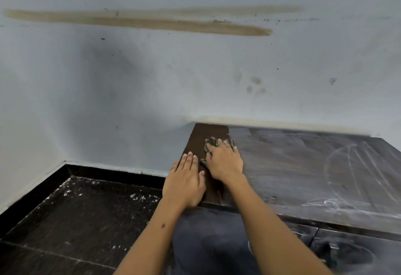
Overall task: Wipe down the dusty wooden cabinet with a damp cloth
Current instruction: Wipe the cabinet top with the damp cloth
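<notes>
One wooden cabinet (303, 166) was noted against the wall (152, 68), its top largely grey with dust. One dark, cleaned strip (206, 135) was recorded along its left end. One cloth (211, 142) was observed, crumpled on that strip near the boundary with the dusty area.

Two hands were counted. The right hand (224, 161) was laid on the cloth with fingers spread and pressing down; whether any fold was pinched beneath could not be told. The left hand (184, 181) was rested flat, fingers straight, on the cabinet's left front corner, holding nothing.

Risks were judged as follows. With the cloth bunched small, contact is narrow, and unwiped bands could be left between strokes. A cloth loaded with dust could smear rather than lift, leaving streaks such as the pale arcs (351, 166) seen further right. Dust pushed over the left edge could be added to the white specks already on the dark floor (76, 209). The bracing hand, placed at the very corner, could slip off if leaned upon.
</notes>
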A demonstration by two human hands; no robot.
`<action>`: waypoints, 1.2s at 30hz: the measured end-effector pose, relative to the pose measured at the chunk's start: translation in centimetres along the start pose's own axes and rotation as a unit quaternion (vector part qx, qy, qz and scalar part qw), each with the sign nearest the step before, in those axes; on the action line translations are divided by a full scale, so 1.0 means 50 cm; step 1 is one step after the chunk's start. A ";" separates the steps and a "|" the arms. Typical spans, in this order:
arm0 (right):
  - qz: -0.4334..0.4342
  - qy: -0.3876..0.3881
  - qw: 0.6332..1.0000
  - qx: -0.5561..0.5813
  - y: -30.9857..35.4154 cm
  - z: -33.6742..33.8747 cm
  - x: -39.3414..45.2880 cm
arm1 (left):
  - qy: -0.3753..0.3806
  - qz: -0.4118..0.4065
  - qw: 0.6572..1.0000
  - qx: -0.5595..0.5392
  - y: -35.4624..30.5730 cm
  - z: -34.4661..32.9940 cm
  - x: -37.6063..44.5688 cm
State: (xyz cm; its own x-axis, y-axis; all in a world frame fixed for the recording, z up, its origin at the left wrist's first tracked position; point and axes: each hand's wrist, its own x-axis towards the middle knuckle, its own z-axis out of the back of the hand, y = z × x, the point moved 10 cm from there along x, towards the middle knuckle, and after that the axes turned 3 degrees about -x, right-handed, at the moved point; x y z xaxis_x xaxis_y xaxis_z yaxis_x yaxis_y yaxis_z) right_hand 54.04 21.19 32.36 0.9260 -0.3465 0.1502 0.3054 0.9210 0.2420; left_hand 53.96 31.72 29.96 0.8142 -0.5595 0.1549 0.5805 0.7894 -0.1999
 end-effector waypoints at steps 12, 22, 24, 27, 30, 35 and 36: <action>-0.001 -0.008 1.000 0.005 -0.009 0.013 -0.085 | 0.017 0.021 1.000 0.009 -0.004 0.001 -0.004; -0.017 -0.097 0.995 -0.002 -0.007 0.006 -0.230 | 0.134 0.032 0.989 -0.050 -0.001 -0.022 -0.019; -0.008 -0.077 0.997 -0.007 0.001 0.006 -0.201 | 0.137 0.030 0.988 -0.068 -0.002 -0.023 -0.030; 0.015 -0.015 1.000 -0.014 0.021 0.014 -0.128 | 0.136 0.042 0.982 -0.127 -0.006 -0.016 -0.046; 0.000 0.014 1.000 -0.018 0.021 0.008 -0.108 | 0.137 0.063 0.969 -0.198 -0.014 -0.002 -0.054; -0.015 -0.118 0.993 -0.014 0.024 0.009 -0.240 | 0.139 0.073 0.963 -0.218 -0.029 0.003 -0.059; -0.010 -0.124 0.992 -0.021 0.026 0.010 -0.255 | 0.141 0.069 0.962 -0.222 -0.035 0.005 -0.060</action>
State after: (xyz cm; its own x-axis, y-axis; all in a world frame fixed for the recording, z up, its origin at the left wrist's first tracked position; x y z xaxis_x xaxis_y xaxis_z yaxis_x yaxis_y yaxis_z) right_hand 42.52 26.72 31.26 0.8379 -0.3936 0.3782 0.3370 0.9180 0.2089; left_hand 50.51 32.07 30.10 0.8175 -0.5534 -0.1593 0.3635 0.7105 -0.6026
